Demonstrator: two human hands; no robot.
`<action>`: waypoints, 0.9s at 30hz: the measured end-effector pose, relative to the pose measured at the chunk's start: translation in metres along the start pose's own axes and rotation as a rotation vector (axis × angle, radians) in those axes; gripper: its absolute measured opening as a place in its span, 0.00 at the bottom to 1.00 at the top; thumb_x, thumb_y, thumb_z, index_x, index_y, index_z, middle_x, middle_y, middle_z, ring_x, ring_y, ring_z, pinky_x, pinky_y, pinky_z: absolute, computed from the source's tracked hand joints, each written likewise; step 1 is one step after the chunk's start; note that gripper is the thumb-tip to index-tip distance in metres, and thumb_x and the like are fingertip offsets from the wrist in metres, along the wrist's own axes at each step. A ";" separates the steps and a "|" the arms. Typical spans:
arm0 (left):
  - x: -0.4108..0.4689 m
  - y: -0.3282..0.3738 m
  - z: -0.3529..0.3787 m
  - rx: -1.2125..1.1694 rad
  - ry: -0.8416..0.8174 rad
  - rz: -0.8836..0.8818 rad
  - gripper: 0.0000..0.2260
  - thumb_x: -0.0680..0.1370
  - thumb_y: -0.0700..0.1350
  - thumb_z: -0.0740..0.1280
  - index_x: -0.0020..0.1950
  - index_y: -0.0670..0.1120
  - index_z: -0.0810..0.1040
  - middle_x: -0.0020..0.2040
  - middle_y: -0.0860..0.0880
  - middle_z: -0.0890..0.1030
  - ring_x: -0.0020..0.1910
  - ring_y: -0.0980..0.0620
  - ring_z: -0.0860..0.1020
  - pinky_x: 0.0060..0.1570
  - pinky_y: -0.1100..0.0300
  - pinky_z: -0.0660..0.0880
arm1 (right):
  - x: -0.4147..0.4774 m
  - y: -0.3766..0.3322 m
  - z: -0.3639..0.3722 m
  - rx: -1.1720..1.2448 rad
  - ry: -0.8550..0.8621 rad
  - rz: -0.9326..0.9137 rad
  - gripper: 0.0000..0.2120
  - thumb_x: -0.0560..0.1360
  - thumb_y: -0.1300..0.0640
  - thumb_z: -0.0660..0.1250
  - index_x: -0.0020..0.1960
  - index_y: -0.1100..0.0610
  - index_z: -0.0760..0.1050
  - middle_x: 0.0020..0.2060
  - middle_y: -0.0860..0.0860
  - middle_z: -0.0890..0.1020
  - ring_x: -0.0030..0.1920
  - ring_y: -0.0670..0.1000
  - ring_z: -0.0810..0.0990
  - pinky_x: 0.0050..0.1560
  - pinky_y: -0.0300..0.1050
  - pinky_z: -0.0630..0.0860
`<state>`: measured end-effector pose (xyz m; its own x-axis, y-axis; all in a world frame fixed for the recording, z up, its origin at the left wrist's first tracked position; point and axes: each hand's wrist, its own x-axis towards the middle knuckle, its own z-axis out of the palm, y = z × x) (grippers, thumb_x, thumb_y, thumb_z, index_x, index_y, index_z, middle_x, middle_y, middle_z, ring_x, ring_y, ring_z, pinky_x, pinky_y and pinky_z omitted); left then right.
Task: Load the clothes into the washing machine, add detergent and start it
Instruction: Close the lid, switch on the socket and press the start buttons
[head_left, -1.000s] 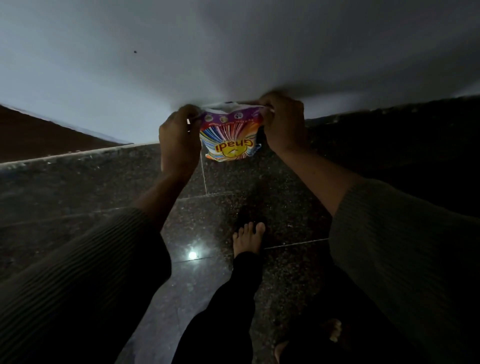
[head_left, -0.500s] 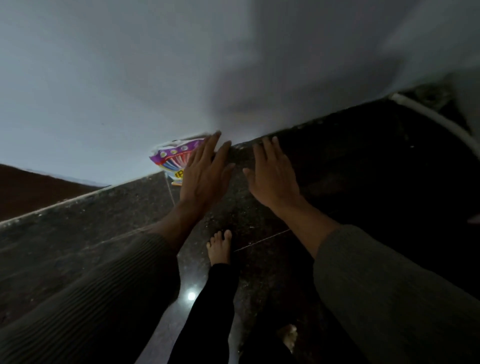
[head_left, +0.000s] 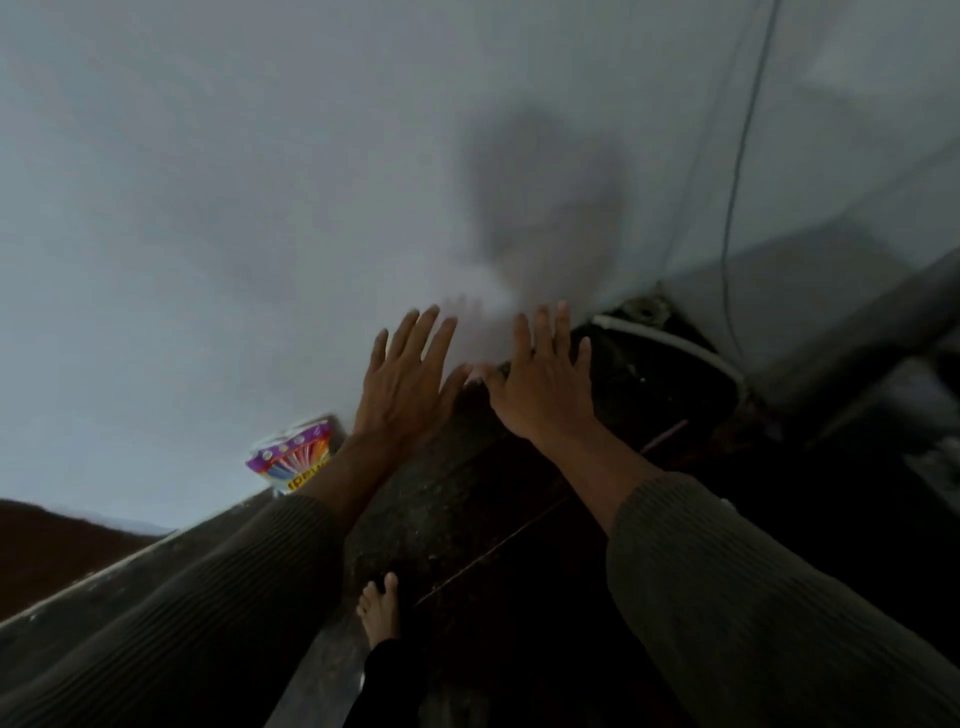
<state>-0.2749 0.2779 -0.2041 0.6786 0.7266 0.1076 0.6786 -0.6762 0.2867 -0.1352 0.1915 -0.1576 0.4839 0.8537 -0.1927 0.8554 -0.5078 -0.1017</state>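
Hands, left (head_left: 402, 387) and right (head_left: 543, 392), spread flat (2 empty); detergent packet (head_left: 292, 461) against wall (head_left: 208, 208).

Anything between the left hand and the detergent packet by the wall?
Nothing visible. The detergent packet sits at the foot of the wall, just left of the left forearm, which covers its right edge in this view. The left hand is open and empty, and no object lies between it and the packet.

Dim, grainy wide-angle view, edges bent; soft shadow on the wall (head_left: 260, 182).
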 end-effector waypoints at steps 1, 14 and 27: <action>0.005 0.012 -0.015 0.010 0.017 0.017 0.30 0.82 0.62 0.46 0.80 0.48 0.58 0.80 0.46 0.58 0.79 0.46 0.55 0.76 0.41 0.55 | -0.003 0.005 -0.020 -0.002 0.017 0.009 0.37 0.81 0.37 0.48 0.80 0.56 0.39 0.79 0.57 0.38 0.77 0.58 0.32 0.76 0.64 0.40; 0.065 0.188 -0.163 0.067 0.145 0.276 0.31 0.82 0.63 0.41 0.81 0.49 0.52 0.81 0.47 0.54 0.80 0.47 0.50 0.77 0.42 0.52 | -0.061 0.109 -0.212 0.014 0.292 0.149 0.38 0.80 0.36 0.49 0.80 0.55 0.41 0.79 0.56 0.40 0.78 0.58 0.35 0.77 0.62 0.43; 0.077 0.395 -0.201 -0.046 0.174 0.581 0.33 0.80 0.63 0.42 0.80 0.46 0.57 0.80 0.45 0.58 0.80 0.44 0.54 0.77 0.41 0.51 | -0.170 0.267 -0.300 -0.005 0.443 0.391 0.39 0.79 0.34 0.50 0.80 0.55 0.43 0.80 0.56 0.43 0.79 0.58 0.38 0.77 0.63 0.47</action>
<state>-0.0112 0.0912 0.1088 0.8757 0.2523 0.4117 0.1958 -0.9649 0.1749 0.0663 -0.0547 0.1403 0.7935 0.5708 0.2112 0.5985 -0.7947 -0.1008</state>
